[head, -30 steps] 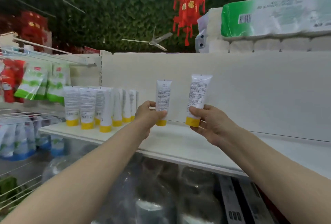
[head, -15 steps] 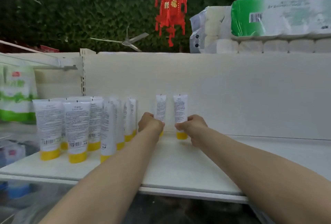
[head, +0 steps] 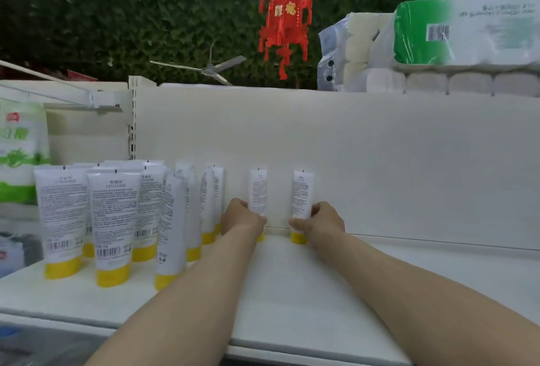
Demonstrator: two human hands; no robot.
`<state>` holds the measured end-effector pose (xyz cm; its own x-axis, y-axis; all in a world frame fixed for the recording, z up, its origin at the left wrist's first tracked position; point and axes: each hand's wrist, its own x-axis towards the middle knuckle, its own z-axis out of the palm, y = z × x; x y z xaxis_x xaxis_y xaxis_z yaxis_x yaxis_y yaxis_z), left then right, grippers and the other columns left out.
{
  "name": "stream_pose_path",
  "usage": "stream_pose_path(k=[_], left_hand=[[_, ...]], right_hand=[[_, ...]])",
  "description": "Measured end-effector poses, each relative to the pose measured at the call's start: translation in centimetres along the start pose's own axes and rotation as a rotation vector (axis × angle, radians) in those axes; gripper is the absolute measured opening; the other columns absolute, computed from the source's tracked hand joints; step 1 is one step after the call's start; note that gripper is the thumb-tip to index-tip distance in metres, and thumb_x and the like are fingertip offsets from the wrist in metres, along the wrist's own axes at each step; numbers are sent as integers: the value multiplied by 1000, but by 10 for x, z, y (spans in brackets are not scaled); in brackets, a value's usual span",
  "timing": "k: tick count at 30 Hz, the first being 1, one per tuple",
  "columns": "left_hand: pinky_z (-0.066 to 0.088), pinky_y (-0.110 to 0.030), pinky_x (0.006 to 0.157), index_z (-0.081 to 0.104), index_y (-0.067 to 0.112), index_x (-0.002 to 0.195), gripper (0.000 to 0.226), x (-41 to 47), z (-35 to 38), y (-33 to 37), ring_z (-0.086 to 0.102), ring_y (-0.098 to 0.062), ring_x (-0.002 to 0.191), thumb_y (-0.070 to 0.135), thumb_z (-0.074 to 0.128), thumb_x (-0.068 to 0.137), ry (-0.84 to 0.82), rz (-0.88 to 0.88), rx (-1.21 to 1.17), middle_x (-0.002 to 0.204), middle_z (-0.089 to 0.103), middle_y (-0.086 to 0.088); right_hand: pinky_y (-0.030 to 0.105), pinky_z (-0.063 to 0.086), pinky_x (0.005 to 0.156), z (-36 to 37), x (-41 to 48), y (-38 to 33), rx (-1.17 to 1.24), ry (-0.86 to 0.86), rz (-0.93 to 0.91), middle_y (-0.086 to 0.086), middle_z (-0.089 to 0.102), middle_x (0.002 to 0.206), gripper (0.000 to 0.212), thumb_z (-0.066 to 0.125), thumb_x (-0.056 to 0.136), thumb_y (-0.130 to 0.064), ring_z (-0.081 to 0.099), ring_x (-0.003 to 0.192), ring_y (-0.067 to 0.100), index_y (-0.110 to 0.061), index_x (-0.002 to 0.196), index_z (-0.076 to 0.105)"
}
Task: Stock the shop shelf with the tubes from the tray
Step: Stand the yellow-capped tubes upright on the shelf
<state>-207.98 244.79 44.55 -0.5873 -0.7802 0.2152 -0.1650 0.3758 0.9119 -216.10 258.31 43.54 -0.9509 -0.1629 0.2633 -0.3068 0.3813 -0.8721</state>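
Both hands were curled at the far side of the shelf (head: 292, 292), about twelve o'clock from its middle. The left hand (head: 242, 218) gripped the left tube (head: 258, 190) low down, and the right hand (head: 324, 221) gripped the right tube (head: 302, 193) the same way, just above its yellow cap. Each tube stood upright, cap down, with the cap seemingly on the shelf board and close to the back panel (head: 380, 161); whether either touched that panel could not be told. A clear gap lay between the two tubes. At nine o'clock from the left hand stood the stocked tubes (head: 117, 219), cap down in loose rows, a few leaning a little. The step in hand looked to be the setting-down of this pair, very nearly done. The next move would likely call for the fingers to loosen gently and draw straight back toward six o'clock, so neither tall, narrow tube tips; a small nudge toward nine o'clock might first close the gap to the rows. The tray was out of view.
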Motion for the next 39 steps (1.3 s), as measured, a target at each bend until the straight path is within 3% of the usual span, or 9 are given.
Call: stream_pose_path(k=[5, 9, 19, 39], left_hand=[[42, -25, 77, 57, 19, 107, 33, -2, 2, -1, 61, -25, 104, 24, 73, 79, 11, 30, 9, 111, 67, -2], [41, -24, 78, 56, 18, 109, 33, -3, 4, -2, 60, -25, 106, 24, 73, 81, 17, 56, 31, 112, 67, -2], [46, -32, 87, 53, 17, 112, 33, 1, 9, -6, 58, -29, 106, 23, 71, 84, -8, 102, 69, 117, 64, -6], [46, -34, 82, 52, 11, 112, 36, -1, 9, -6, 58, -31, 107, 27, 71, 86, 16, 56, 93, 118, 60, -10]], right_hand=[[28, 49, 71, 3, 2, 2, -46, -44, 37, 2, 67, 101, 41, 84, 65, -38, 64, 93, 20, -22, 97, 63], [34, 55, 83, 3, 6, 2, -120, -57, 49, 5, 70, 98, 30, 80, 68, -29, 64, 98, 26, -18, 94, 68], [37, 55, 86, 5, 7, 5, -154, -57, 19, 5, 68, 102, 39, 77, 67, -32, 62, 101, 26, -18, 101, 64], [37, 54, 87, 4, 2, 5, -222, -24, -12, 5, 67, 107, 41, 75, 73, -34, 62, 102, 26, -17, 107, 62]])
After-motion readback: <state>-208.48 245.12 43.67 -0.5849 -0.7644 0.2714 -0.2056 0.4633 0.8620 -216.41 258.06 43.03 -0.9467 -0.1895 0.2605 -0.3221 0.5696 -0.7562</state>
